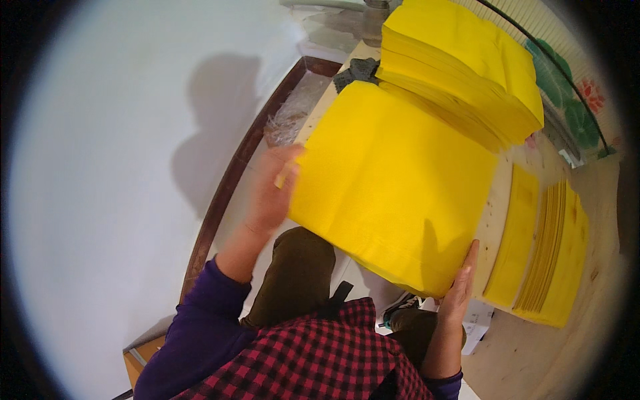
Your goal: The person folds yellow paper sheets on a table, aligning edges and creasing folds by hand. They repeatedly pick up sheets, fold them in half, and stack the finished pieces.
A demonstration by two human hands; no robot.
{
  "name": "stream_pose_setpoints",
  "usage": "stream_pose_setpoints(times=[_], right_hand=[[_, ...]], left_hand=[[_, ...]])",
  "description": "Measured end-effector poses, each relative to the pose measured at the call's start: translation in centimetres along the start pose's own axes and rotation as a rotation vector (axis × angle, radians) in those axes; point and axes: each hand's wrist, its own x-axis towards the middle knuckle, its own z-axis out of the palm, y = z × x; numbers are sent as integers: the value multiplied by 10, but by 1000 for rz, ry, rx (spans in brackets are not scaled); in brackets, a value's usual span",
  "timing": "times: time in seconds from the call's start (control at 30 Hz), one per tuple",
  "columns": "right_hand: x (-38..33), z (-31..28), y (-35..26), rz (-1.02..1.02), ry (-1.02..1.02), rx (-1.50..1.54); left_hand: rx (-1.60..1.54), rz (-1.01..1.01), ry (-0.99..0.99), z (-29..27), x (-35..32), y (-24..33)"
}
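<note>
A wide stack of yellow felt-like sheets [393, 180] lies in front of me, its near edge jutting toward my lap. My left hand [272, 190] is at the stack's left edge, slightly blurred; its thumb and fingers close on that edge, with a bit of yellow sheet showing between them. Along the near right corner, my right hand [459, 287] rests with its fingers stretched out straight against the side of the stack, not wrapped round it. The undersides of the sheets are hidden.
A taller folded yellow pile [460, 53] stands behind the stack. More yellow bundles [550, 247] lie at the right on the wooden board [493, 220]. A dark grey cloth [358, 72] and clear plastic wrap [293, 110] sit at the far left, beside a white wall [133, 167].
</note>
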Motion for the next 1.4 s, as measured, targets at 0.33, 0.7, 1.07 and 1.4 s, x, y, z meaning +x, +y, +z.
stream_pose_setpoints(times=[0.33,0.7,1.07,1.4], right_hand=[[-1,-9,-18,41,-64,-134],[-4,-4,-19,54,-8,-80],[-19,-28,-17,55,77,-63],[-62,-50,-9,133,227,-43]], left_hand=[[-293,-479,-273,1,-28,-58],[-260,-380,-259,4,-30,-50],[31,-32,-164,-5,-17,-11],[-30,102,-83,-12,-12,-4]])
